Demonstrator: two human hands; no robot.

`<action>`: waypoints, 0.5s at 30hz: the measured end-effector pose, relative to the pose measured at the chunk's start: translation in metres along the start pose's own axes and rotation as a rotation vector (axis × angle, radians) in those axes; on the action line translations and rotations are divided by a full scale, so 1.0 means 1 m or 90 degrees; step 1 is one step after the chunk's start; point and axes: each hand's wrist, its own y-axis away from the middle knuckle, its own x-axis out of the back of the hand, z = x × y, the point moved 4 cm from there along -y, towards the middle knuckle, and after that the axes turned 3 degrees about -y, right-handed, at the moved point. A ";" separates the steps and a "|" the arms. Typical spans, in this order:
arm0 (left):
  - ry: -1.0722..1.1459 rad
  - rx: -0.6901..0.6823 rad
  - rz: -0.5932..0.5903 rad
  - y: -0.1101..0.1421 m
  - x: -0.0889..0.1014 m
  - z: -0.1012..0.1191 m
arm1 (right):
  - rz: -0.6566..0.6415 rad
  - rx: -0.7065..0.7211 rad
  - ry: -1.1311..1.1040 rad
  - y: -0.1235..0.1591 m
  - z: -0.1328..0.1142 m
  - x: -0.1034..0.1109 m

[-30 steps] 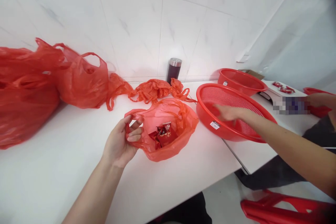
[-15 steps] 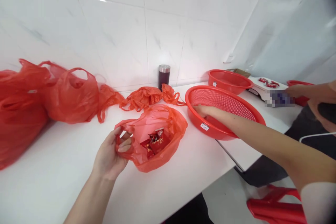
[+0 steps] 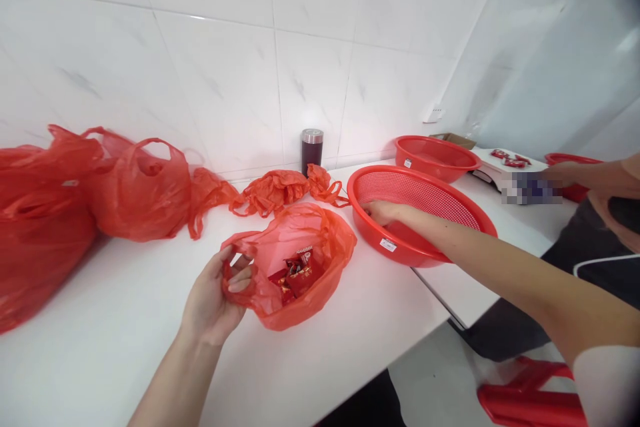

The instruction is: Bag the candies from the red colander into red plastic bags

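Observation:
My left hand is closed on the handle edge of a red plastic bag, its fingers hooked through the loop. The bag stands with its mouth wide open on the white table. Several small red-wrapped packets lie at its bottom. My right hand reaches down inside a red perforated plastic basket, at its left end. Its fingers are curled downward, and the near rim hides their tips. Whatever they hold, if anything, does not show.
Filled red bags stand at the left, and crumpled red bags lie along the wall. Behind them is a dark tumbler. A red basin, a white scale bearing packets and another person's arm are at the right. Below is a red stool.
My right hand's fingers have curled inside the basket. My left hand keeps its hold on the bag. The whole view has shifted slightly.

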 end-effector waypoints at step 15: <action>-0.008 0.006 0.003 -0.002 0.005 0.000 | -0.185 -0.074 -0.123 -0.012 -0.005 -0.007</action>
